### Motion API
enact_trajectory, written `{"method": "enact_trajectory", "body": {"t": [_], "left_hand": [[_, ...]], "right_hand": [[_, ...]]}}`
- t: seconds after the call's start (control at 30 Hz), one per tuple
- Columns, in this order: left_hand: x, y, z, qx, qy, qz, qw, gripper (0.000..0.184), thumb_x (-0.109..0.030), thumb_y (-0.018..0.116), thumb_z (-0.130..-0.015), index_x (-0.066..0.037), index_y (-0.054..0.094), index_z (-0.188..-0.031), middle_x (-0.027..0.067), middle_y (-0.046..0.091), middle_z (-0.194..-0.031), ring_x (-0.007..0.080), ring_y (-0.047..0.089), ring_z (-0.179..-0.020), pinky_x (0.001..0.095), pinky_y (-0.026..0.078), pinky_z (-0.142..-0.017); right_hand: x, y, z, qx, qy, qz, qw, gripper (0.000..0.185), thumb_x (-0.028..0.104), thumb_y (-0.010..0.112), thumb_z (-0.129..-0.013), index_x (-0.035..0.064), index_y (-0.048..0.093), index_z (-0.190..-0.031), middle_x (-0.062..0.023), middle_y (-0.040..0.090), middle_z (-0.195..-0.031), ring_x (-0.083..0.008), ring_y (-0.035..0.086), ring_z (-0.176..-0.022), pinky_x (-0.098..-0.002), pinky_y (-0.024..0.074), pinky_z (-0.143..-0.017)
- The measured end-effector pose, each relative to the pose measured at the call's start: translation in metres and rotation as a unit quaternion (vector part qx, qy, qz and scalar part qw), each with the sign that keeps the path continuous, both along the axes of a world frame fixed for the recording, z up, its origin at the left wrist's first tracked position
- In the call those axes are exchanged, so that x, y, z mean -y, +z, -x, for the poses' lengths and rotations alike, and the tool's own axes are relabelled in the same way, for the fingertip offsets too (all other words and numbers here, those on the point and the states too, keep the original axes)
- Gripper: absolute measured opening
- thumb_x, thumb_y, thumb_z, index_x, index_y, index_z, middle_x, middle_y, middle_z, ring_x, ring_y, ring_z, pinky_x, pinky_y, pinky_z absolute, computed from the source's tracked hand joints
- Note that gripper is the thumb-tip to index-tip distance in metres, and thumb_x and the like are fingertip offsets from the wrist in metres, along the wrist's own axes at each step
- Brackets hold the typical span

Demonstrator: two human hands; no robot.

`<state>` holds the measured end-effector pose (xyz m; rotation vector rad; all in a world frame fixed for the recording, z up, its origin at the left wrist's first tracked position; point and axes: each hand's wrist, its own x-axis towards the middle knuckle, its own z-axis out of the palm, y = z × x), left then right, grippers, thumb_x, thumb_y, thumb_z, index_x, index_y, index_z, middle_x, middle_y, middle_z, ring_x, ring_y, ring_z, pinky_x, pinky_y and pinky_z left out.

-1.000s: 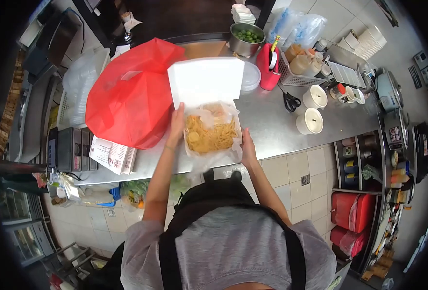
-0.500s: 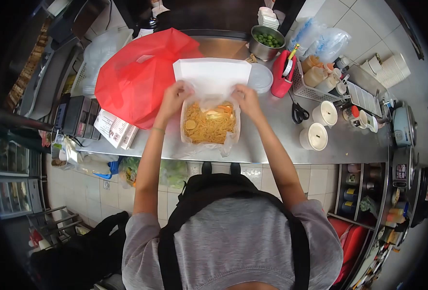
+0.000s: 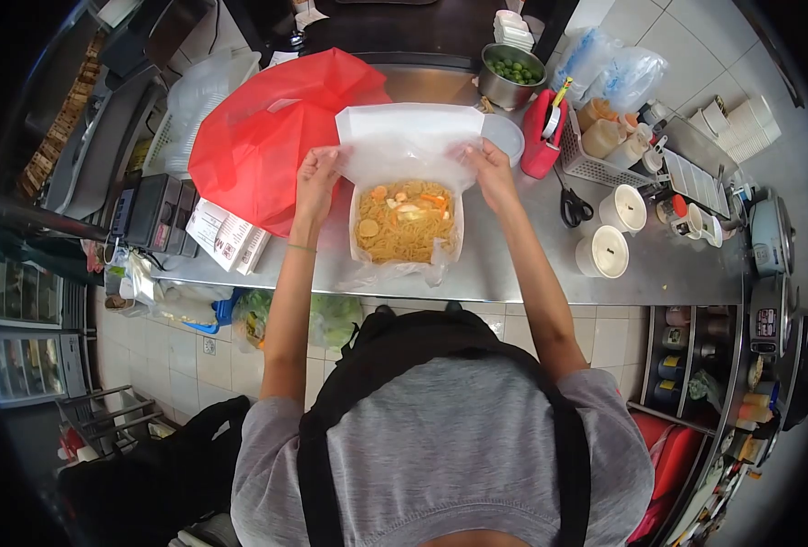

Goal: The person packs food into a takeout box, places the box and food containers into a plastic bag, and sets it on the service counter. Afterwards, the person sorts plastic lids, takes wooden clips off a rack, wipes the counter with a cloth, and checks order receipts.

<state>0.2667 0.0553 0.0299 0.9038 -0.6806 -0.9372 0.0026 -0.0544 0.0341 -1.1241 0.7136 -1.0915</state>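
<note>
Holding up the thin, see-through paper [image 3: 397,166] by its far edge, we pinch one end in our left hand [image 3: 316,179] and the other end in our right hand [image 3: 490,170]. The thumb and fingers of each hand are closed on the paper. It lines the white box [image 3: 459,223], which sits open on the metal table [image 3: 532,281] right in front of us, with its lid [image 3: 413,118] tipped back behind the paper.

We think the paper is light, soft and easy to rip, and it may be a bit slippery if it is oily. The far corners look like good spots to hold, with a gentle pinch. The box looks like stiff card that could bend if we squeeze it. The food may make it heavy, so two hands low on its sides would suit it best.

Inside the box we see noodles [image 3: 404,239], with orange and pale bits on top. They look soft and may slide about if we tip the box.

To our left is a big red bag [image 3: 267,137], but we cannot tell what is in it. Past the box, a metal pot [image 3: 504,92] holds small green fruits [image 3: 516,69]. A basket [image 3: 595,170] holds sauce bottles [image 3: 602,139]. Near it, two white cups [image 3: 625,211] each have something small and dark in them.
</note>
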Motion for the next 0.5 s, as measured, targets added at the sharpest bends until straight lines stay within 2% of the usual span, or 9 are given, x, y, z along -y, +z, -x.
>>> {"method": "enact_trajectory", "body": {"t": [0.13,0.17,0.2,0.27,0.3,0.33,0.4,0.47,0.5], "left_hand": [[-0.034,-0.016,-0.014,-0.005,-0.092,0.002,0.996,0.007,-0.010,0.048,-0.092,-0.006,0.054,-0.092,0.0045,0.061,-0.092,0.0165,0.060,-0.090,0.0313,0.044,-0.088],[-0.046,-0.015,-0.023,0.107,-0.139,-0.040,0.984,0.007,-0.009,0.049,-0.092,-0.005,0.055,-0.094,0.0045,0.061,-0.093,0.0159,0.060,-0.090,0.0309,0.044,-0.088],[-0.054,-0.014,-0.030,0.217,-0.185,-0.081,0.955,0.008,-0.008,0.049,-0.091,-0.005,0.055,-0.095,0.0045,0.061,-0.094,0.0154,0.060,-0.090,0.0304,0.044,-0.087],[-0.062,-0.017,-0.034,0.242,-0.224,-0.062,0.942,0.008,-0.006,0.053,-0.088,-0.004,0.057,-0.094,0.0054,0.062,-0.093,0.0137,0.059,-0.091,0.0298,0.043,-0.088],[-0.065,-0.015,-0.034,0.328,-0.256,-0.052,0.908,0.008,-0.005,0.055,-0.085,-0.005,0.058,-0.093,0.0051,0.062,-0.098,0.0171,0.058,-0.097,0.0324,0.042,-0.092],[-0.067,-0.007,-0.032,0.411,-0.286,-0.040,0.865,0.009,-0.005,0.058,-0.082,-0.005,0.060,-0.091,0.0049,0.062,-0.103,0.0205,0.057,-0.103,0.0350,0.040,-0.096],[-0.064,0.005,-0.028,0.468,-0.305,-0.046,0.828,0.015,-0.002,0.058,-0.077,-0.006,0.061,-0.091,0.0054,0.063,-0.100,0.0228,0.056,-0.104,0.0383,0.034,-0.102],[-0.061,0.007,-0.029,0.624,-0.281,0.009,0.729,0.016,-0.003,0.058,-0.078,-0.008,0.062,-0.092,0.0052,0.064,-0.095,0.0220,0.057,-0.104,0.0397,0.034,-0.102],[-0.058,0.007,-0.030,0.623,-0.285,0.011,0.728,0.016,-0.003,0.058,-0.078,-0.008,0.062,-0.092,0.0052,0.064,-0.095,0.0220,0.057,-0.104,0.0397,0.034,-0.102]], "right_hand": [[-0.008,-0.007,0.042,-0.104,0.230,0.059,0.966,0.018,0.005,0.050,-0.089,0.0002,0.059,-0.104,-0.0057,0.064,-0.100,-0.0125,0.058,-0.095,-0.0286,0.0445,-0.086],[-0.008,-0.009,0.052,-0.166,0.328,0.085,0.926,0.020,0.006,0.050,-0.090,0.0019,0.060,-0.107,-0.0052,0.064,-0.102,-0.0131,0.057,-0.100,-0.0301,0.0428,-0.090],[-0.009,-0.006,0.056,-0.166,0.327,0.084,0.926,0.020,0.006,0.050,-0.090,0.0019,0.060,-0.107,-0.0052,0.064,-0.102,-0.0131,0.057,-0.100,-0.0301,0.0428,-0.090],[-0.008,0.002,0.063,-0.308,0.466,0.141,0.817,0.022,0.010,0.050,-0.090,0.0019,0.060,-0.107,-0.0039,0.064,-0.103,-0.0128,0.056,-0.102,-0.0292,0.0428,-0.090],[-0.004,0.006,0.062,-0.342,0.496,0.138,0.786,0.023,0.013,0.053,-0.089,0.0025,0.061,-0.108,-0.0052,0.064,-0.103,-0.0131,0.057,-0.098,-0.0287,0.0443,-0.085],[-0.006,0.021,0.050,-0.342,0.495,0.135,0.787,0.023,0.013,0.053,-0.089,0.0025,0.061,-0.108,-0.0052,0.064,-0.103,-0.0131,0.057,-0.098,-0.0287,0.0443,-0.085],[-0.015,0.042,0.013,-0.513,0.354,0.214,0.752,0.020,0.013,0.058,-0.084,0.0052,0.063,-0.102,-0.0062,0.065,-0.096,-0.0193,0.059,-0.090,-0.0310,0.0457,-0.077],[-0.025,0.000,-0.025,-0.435,0.147,0.407,0.790,0.020,0.018,0.060,-0.079,0.0118,0.063,-0.099,-0.0052,0.063,-0.094,-0.0241,0.059,-0.088,-0.0379,0.0441,-0.076],[-0.033,-0.009,-0.035,-0.438,0.143,0.403,0.791,0.020,0.018,0.060,-0.079,0.0118,0.063,-0.099,-0.0052,0.063,-0.094,-0.0241,0.059,-0.088,-0.0379,0.0441,-0.076]]}}
